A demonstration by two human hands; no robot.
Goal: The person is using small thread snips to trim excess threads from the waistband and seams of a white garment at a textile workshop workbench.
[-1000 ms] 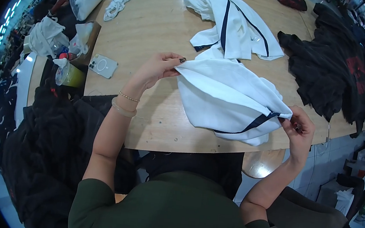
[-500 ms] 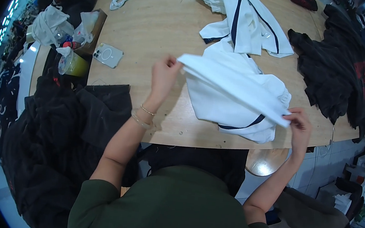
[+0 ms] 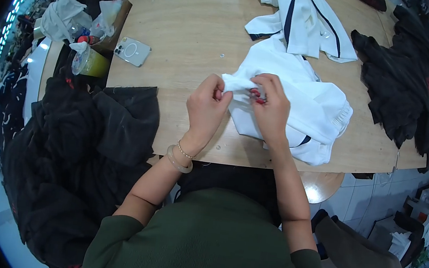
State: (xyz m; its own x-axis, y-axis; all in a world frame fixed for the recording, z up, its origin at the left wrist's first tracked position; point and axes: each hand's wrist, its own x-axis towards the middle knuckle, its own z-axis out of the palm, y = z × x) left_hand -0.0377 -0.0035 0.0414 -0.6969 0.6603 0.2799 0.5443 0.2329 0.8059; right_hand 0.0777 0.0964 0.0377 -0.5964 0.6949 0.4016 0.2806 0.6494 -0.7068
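Observation:
A white garment with dark trim (image 3: 302,104) lies bunched on the wooden table (image 3: 193,41) in front of me. My left hand (image 3: 208,107) pinches its left edge, fingers closed on the cloth. My right hand (image 3: 270,106) grips the same bunched edge right beside it, red nails showing. Both hands meet at the garment's near left corner. A pale bangle and a thin bracelet sit on my left wrist.
A second white garment with dark stripes (image 3: 302,17) lies further back. Black clothes (image 3: 416,77) are piled at the right, more dark cloth (image 3: 92,136) hangs off the left edge. A phone (image 3: 132,51) and a yellow-green cup (image 3: 89,62) are at the left.
My hands were spread apart holding the white garment stretched; now they have come together at its left edge and the garment lies bunched on the table.

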